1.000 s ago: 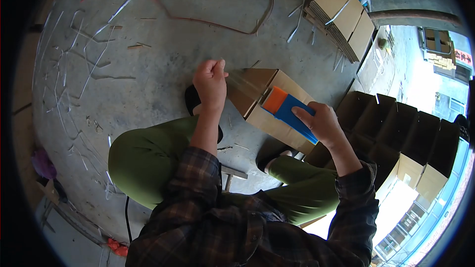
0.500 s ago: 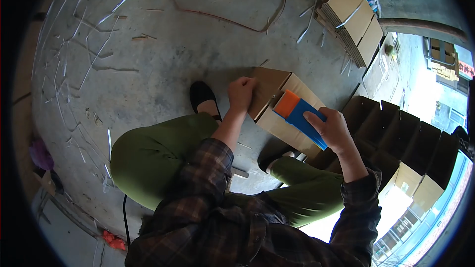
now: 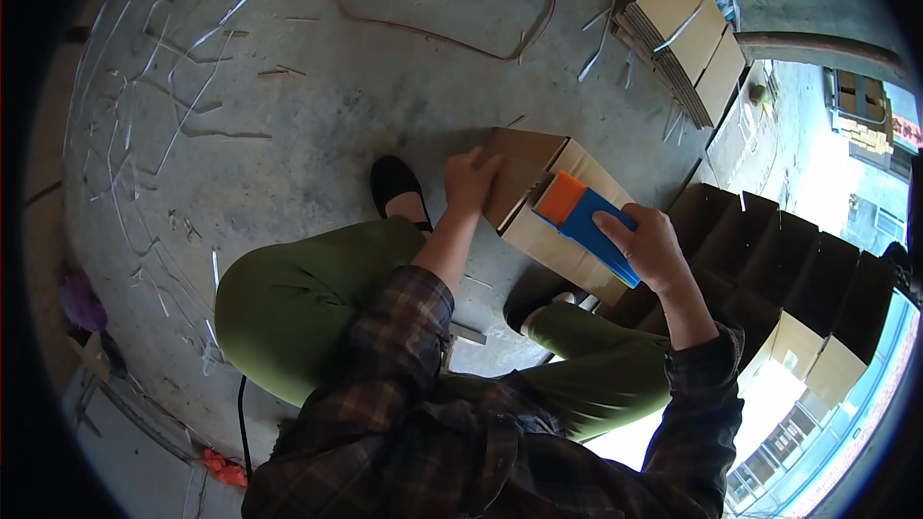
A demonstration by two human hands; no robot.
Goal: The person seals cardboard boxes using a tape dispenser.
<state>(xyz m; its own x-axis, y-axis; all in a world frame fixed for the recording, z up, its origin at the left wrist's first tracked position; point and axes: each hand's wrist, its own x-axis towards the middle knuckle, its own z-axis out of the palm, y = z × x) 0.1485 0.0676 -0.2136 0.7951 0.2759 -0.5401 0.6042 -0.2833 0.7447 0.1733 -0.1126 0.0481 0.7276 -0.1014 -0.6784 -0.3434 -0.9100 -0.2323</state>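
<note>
A brown cardboard box (image 3: 514, 161) sits in front of me, tilted in the view, with a narrow gap along its closed top flaps. My right hand (image 3: 646, 242) is wrapped round a blue hand tool with an orange end (image 3: 601, 235), which lies against the box's face. What kind of tool it is I cannot make out. At the left end of the box, my left hand (image 3: 468, 180) grips its edge, fingers bent and partly hidden against the cardboard.
Rows of open cardboard boxes (image 3: 760, 250) stand at the right. A strapped stack of flat cardboard (image 3: 685, 34) lies at the upper right. Loose white straps (image 3: 183, 135) and a reddish band (image 3: 413, 31) litter the concrete floor. Red plastic (image 3: 224, 467) lies lower left.
Almost everything is where it was. The fingers of my left hand have loosened slightly at the box edge, and the tool has shifted very slightly right and down.
</note>
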